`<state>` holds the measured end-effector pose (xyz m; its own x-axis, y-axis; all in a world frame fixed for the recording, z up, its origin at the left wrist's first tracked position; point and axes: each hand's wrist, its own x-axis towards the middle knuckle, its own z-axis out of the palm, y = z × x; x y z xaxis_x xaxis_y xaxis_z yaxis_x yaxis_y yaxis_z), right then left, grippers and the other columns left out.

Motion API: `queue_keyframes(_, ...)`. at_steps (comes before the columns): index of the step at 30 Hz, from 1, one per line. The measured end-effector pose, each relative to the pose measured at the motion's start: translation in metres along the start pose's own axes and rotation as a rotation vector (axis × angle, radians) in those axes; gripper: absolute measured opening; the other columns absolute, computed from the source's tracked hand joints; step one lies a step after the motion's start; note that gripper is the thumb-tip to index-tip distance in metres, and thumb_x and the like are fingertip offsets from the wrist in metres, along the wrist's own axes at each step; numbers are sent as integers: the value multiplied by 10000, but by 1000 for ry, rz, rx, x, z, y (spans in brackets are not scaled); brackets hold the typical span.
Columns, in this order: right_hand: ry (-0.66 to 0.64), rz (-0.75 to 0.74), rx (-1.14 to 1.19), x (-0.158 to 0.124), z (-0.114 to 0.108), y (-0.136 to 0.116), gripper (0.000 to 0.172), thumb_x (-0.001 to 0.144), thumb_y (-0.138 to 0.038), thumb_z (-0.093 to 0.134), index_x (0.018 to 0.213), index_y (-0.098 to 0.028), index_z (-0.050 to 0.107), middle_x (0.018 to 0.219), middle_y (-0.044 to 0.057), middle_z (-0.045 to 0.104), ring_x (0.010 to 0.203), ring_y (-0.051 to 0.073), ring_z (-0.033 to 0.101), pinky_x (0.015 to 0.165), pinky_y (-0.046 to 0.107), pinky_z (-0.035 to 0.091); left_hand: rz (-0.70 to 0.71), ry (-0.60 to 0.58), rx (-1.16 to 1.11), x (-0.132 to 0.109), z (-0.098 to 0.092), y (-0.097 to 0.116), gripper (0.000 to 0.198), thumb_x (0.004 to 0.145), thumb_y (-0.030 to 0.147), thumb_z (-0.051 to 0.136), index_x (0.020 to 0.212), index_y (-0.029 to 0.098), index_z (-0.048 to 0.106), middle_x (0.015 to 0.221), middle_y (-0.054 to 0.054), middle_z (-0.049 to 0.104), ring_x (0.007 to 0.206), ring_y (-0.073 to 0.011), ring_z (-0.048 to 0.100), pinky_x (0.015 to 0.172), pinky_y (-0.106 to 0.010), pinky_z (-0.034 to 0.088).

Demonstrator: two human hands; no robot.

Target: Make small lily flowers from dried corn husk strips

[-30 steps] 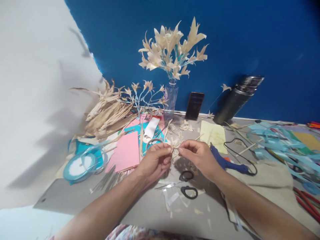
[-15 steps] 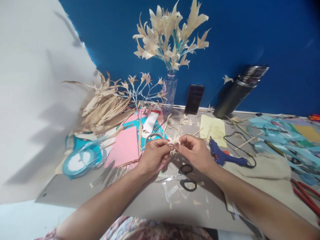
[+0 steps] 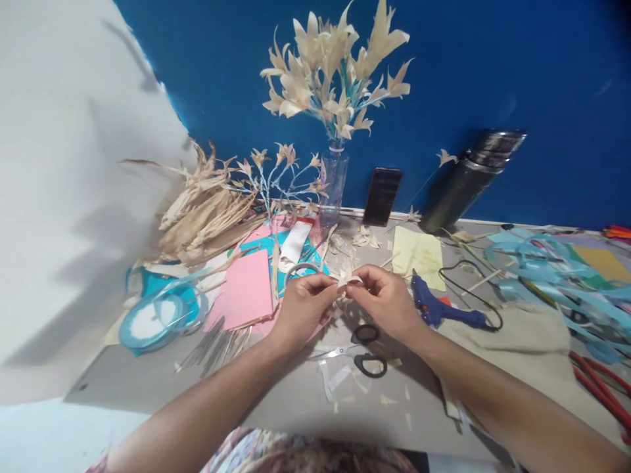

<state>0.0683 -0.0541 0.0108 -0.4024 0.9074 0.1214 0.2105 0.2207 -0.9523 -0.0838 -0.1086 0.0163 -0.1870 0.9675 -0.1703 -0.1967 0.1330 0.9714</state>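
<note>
A small cream husk flower (image 3: 348,278) is pinched between the fingertips of both hands, over the middle of the table. My left hand (image 3: 306,309) is closed on its left side. On the other side my right hand (image 3: 380,297) grips it with thumb and finger. Below the hands lie scissors (image 3: 363,351) with black handles, their blades pointing left. A blue glue gun (image 3: 438,303) rests just right of my right hand, its dark cord curling behind it. Pale scraps (image 3: 367,236) of husk lie beyond the hands.
Husk flowers (image 3: 335,72) stand in a clear bottle (image 3: 334,180) at the back. A phone (image 3: 382,196) and a dark flask (image 3: 468,180) lean on the wall. Dried husks (image 3: 207,217), a ribbon spool (image 3: 155,320) and pink paper (image 3: 246,289) lie left; red-handled pliers (image 3: 601,387) lie right.
The flower has turned slightly between my fingertips, and a petal now shows at the right fingers. Both hands stay in nearly the same place; the view has shifted a little.
</note>
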Motion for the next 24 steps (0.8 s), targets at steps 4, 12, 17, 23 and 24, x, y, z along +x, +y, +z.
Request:
queue_keyframes(4,-53,75,172,0,2,3,147,758,-296,702,794,-169,635,664,-29,582,608,114,506,563,223,374,9,8,10,0,2,1,181,718,295,723,648,161,625,421,60,461,385,-78,390,423,-220,302)
queue_keyframes(12,-170,246,331,5,-10,3,283,717,-375,778,889,-173,680,799,20,674,617,107,523,525,212,357,332,107,249,6,-6,-6,93,724,174,648,631,179,654,591,13,574,559,-118,515,537,-245,374)
queue_keyframes(17,-291,230,436,5,-20,-4,459,815,-551,690,1137,-227,657,982,50,660,794,164,624,567,227,453,673,111,510,4,-9,-13,121,753,109,617,689,178,693,682,-20,617,655,-141,556,593,-263,401)
queue_keyframes(23,-310,181,379,3,-20,-2,451,804,-470,741,1164,-219,635,942,40,648,820,163,609,640,253,483,588,85,470,1,-6,-8,102,734,137,651,658,180,705,661,-24,627,637,-142,558,583,-265,400)
queue_keyframes(24,-327,156,394,3,-20,-1,452,807,-450,741,1179,-221,629,971,44,649,841,165,609,663,260,487,509,86,408,2,-6,-6,93,720,152,664,638,181,697,643,-17,620,627,-141,554,580,-265,398)
